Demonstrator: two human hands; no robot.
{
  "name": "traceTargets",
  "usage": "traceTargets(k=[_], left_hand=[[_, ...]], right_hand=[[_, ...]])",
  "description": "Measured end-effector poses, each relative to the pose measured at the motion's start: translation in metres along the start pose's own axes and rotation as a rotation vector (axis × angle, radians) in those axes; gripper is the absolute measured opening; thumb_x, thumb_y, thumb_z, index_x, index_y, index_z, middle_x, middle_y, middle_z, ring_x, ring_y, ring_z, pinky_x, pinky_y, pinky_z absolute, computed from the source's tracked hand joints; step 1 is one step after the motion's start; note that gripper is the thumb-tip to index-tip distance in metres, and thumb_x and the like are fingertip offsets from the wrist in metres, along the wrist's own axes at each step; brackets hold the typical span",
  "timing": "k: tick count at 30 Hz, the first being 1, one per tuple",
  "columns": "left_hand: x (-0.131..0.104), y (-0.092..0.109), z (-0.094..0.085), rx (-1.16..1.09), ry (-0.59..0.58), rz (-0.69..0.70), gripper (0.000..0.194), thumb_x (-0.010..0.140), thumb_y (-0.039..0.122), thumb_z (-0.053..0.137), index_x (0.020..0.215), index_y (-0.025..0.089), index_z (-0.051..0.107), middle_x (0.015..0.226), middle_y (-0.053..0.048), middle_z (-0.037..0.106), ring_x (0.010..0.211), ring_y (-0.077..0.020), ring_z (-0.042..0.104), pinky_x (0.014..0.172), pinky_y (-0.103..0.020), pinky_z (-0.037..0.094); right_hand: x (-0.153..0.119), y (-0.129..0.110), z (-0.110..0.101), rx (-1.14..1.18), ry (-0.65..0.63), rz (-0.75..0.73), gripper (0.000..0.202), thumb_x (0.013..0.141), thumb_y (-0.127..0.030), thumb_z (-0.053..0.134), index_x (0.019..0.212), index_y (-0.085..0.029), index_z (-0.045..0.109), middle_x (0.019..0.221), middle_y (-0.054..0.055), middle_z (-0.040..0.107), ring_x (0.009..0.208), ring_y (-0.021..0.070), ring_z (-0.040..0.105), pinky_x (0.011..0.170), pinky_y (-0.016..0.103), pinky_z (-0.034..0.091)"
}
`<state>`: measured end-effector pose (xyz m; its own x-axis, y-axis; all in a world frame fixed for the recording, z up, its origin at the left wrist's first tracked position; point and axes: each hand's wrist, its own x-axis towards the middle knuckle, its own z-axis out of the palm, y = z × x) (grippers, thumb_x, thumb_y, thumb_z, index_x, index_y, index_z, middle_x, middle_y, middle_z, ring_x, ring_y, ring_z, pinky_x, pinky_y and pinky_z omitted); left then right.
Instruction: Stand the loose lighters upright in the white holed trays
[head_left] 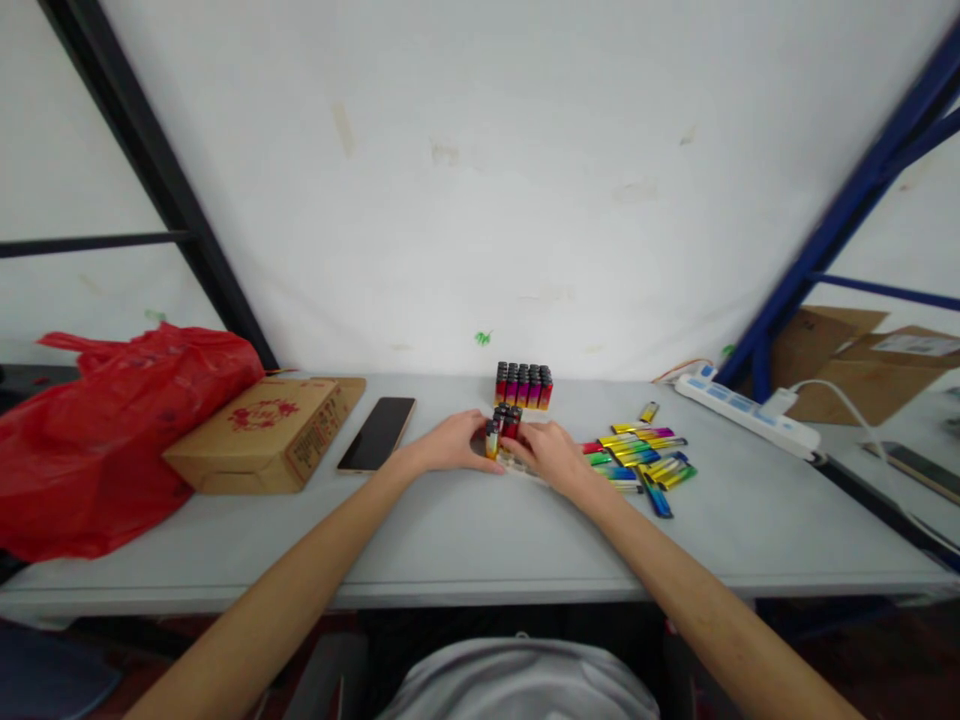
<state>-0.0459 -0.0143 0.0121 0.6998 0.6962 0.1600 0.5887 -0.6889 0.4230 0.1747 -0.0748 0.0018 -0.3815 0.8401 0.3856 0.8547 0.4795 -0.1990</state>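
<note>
Several upright lighters (508, 420) with black tops, red and yellow bodies, stand in a small group between my hands. My left hand (452, 443) curves around their left side, with the thumb low at the front and the fingers behind. From the right, my right hand (553, 452) has its fingers closed on a red lighter of this group; the fingertips are partly hidden. Under the lighters and the right hand lies a clear plastic tray (517, 467). Just behind stands a tight block of lighters (523, 386), shaded red and purple to yellow.
Loose shiny coloured lighters or wrappers (637, 452) lie scattered right of my right hand. A phone (377, 434), cardboard box (262, 430) and red plastic bag (135, 430) are at left. A white power strip (750, 415) runs along the right; the wall borders the table's back.
</note>
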Motion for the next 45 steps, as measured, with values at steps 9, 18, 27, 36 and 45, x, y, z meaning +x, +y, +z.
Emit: traceTargets(k=[9,18,27,36,45], left_hand=[[-0.001,0.005,-0.003,0.019,-0.024,-0.011,0.071,0.064,0.078,0.077,0.1,0.017,0.066,0.099,-0.008,0.069,0.09,-0.0292,0.065,0.075,-0.034,0.047],[0.001,0.002,-0.001,-0.004,0.006,-0.006,0.071,0.062,0.078,0.078,0.098,0.019,0.066,0.1,-0.009,0.068,0.09,-0.0287,0.064,0.077,-0.035,0.048],[0.0,0.002,-0.002,0.016,0.003,-0.013,0.07,0.062,0.078,0.078,0.097,0.019,0.065,0.102,-0.009,0.069,0.092,-0.0296,0.065,0.079,-0.035,0.049],[-0.001,0.006,-0.004,0.003,0.003,-0.021,0.067,0.062,0.074,0.08,0.097,0.018,0.066,0.104,-0.01,0.07,0.093,-0.0297,0.065,0.08,-0.036,0.05],[0.0,0.005,-0.003,0.001,0.012,-0.032,0.068,0.06,0.075,0.08,0.096,0.019,0.066,0.1,-0.008,0.07,0.09,-0.0292,0.066,0.075,-0.034,0.049]], right_hand=[[-0.032,0.048,-0.048,0.011,0.165,0.083,0.044,0.105,-0.054,0.042,0.109,-0.019,0.068,0.109,0.014,0.07,0.104,0.0267,0.064,0.096,0.04,0.048],[-0.128,0.117,-0.049,-0.292,-0.089,0.36,0.066,0.1,-0.067,0.036,0.153,-0.031,0.049,0.163,0.01,0.042,0.148,0.0393,0.038,0.117,0.068,0.028],[-0.079,0.117,-0.026,-0.278,-0.08,0.379,0.071,0.099,-0.072,0.034,0.156,-0.033,0.045,0.161,0.014,0.042,0.148,0.041,0.036,0.114,0.071,0.031],[-0.069,0.12,-0.037,-0.067,0.022,0.437,0.063,0.105,-0.062,0.024,0.157,-0.032,0.043,0.165,0.012,0.037,0.152,0.0369,0.033,0.117,0.071,0.027],[-0.118,0.215,-0.071,-0.226,0.056,0.41,0.039,0.095,-0.034,0.053,0.121,-0.013,0.073,0.12,0.02,0.073,0.112,0.0324,0.068,0.101,0.044,0.05]])
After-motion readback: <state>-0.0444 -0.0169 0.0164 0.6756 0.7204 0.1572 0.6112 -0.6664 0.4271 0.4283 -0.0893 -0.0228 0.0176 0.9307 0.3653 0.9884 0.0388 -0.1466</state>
